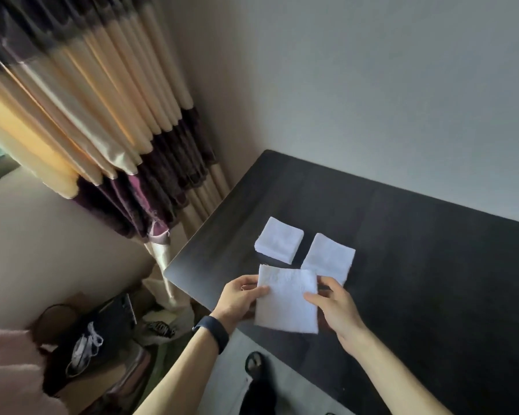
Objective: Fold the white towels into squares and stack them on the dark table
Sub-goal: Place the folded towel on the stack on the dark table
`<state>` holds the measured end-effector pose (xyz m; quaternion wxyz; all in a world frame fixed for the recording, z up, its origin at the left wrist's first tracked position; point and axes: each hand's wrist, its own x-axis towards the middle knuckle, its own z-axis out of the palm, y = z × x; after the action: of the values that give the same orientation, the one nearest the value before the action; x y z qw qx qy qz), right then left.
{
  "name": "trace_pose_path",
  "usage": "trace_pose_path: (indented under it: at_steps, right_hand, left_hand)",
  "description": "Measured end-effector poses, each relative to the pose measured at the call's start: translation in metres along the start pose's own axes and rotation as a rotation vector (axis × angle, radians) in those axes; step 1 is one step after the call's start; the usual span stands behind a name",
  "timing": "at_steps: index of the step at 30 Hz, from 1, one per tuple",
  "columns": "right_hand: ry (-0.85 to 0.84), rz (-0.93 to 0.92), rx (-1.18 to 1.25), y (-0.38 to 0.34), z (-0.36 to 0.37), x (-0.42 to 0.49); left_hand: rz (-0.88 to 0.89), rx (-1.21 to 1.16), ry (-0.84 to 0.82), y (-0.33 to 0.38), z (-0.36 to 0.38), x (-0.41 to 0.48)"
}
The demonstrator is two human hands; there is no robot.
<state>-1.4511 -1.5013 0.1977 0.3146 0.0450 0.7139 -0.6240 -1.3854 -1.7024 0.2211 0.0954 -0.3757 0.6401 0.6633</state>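
I hold a folded white towel (286, 299) in the air over the near left edge of the dark table (417, 265). My left hand (240, 298) pinches its left edge, thumb on top. My right hand (334, 307) pinches its right edge. Two folded white squares lie flat on the table behind it: one towel square (279, 239) to the left and another towel square (328, 257) to the right, its near corner hidden behind the held towel. The two lie side by side, apart.
A striped cream and purple curtain (102, 115) hangs to the left of the table. Bags and clutter (102, 339) sit on the floor below it. A grey wall (372, 85) runs behind the table. Dark table surface extends to the right.
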Motion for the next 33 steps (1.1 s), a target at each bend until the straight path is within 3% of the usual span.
trace_pose_path:
  at_steps: [11,18,24,30,33]
  right_hand:
    - [0.410,0.209,-0.047,0.001,0.056,0.178]
    - [0.499,0.314,-0.016,0.005,0.081,0.246]
    - [0.548,0.375,-0.148,0.012,0.093,0.270]
    - [0.684,0.303,-0.223,0.024,0.102,0.277]
    - [0.800,0.152,-0.263,0.025,0.112,0.266]
  left_hand:
    - [-0.133,0.195,-0.159,0.045,-0.014,0.232]
    - [-0.097,0.339,-0.177,0.051,-0.019,0.315]
    - [-0.109,0.398,-0.229,0.044,-0.030,0.342]
    - [-0.002,0.461,-0.206,0.037,-0.032,0.347]
    - [0.274,0.642,-0.120,0.037,-0.038,0.329]
